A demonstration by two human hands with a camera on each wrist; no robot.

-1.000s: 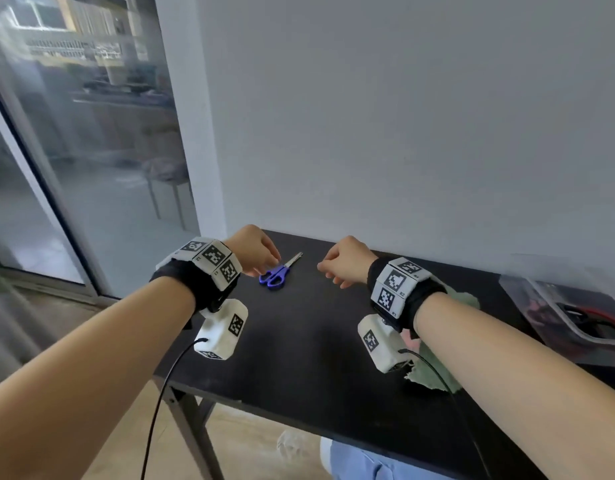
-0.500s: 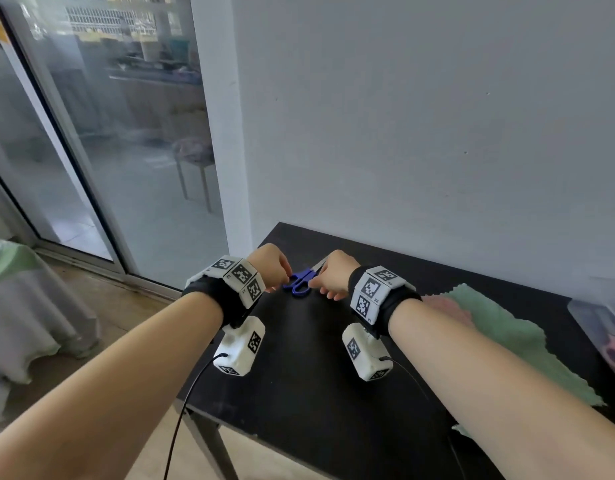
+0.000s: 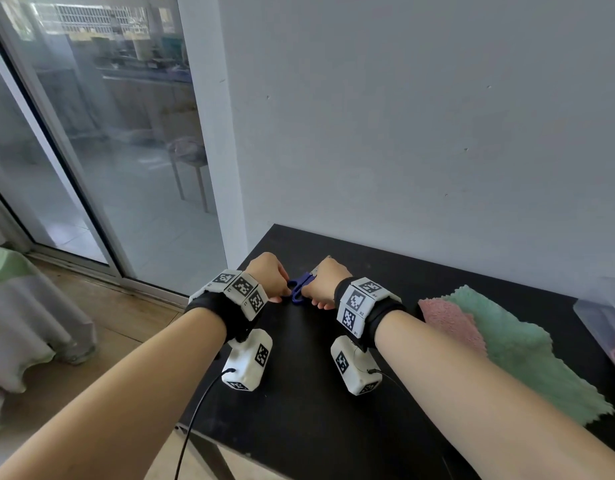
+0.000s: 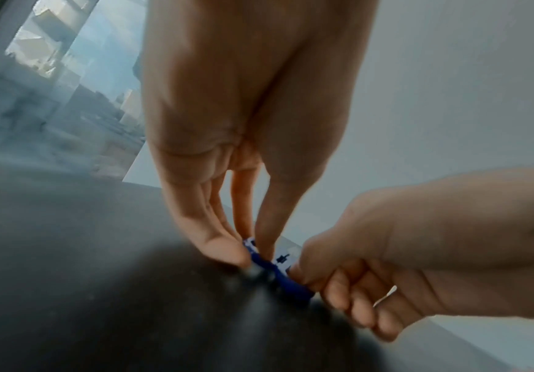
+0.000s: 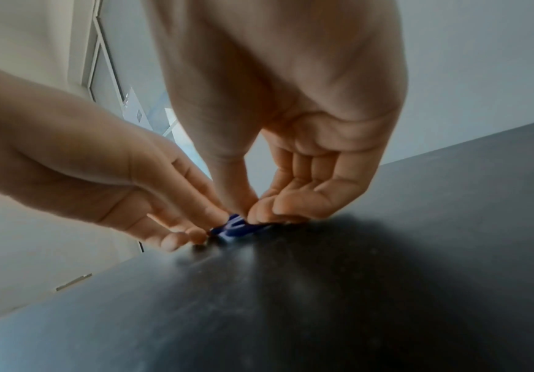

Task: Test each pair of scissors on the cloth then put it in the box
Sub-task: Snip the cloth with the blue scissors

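Observation:
A pair of blue-handled scissors (image 3: 301, 287) lies on the black table (image 3: 299, 410) near its far left corner. My left hand (image 3: 269, 278) pinches one handle loop between thumb and fingertips (image 4: 227, 249). My right hand (image 3: 325, 284) grips the scissors (image 5: 233, 227) from the other side with curled fingers (image 5: 278, 209), hiding most of the blades. A green cloth (image 3: 520, 351) with a pink cloth (image 3: 444, 317) on its near edge lies to the right. The clear plastic box (image 3: 607, 317) sits at the right edge, partly cut off.
The grey wall runs right behind the table. The table's left edge and front corner are close to my left arm. A glass sliding door and wooden floor lie to the left, and cables hang from both wrist cameras.
Both hands have moved forward and closed in on the blue scissors, which lay free between them a second ago. My head view has shifted left, so the box is nearly out of frame.

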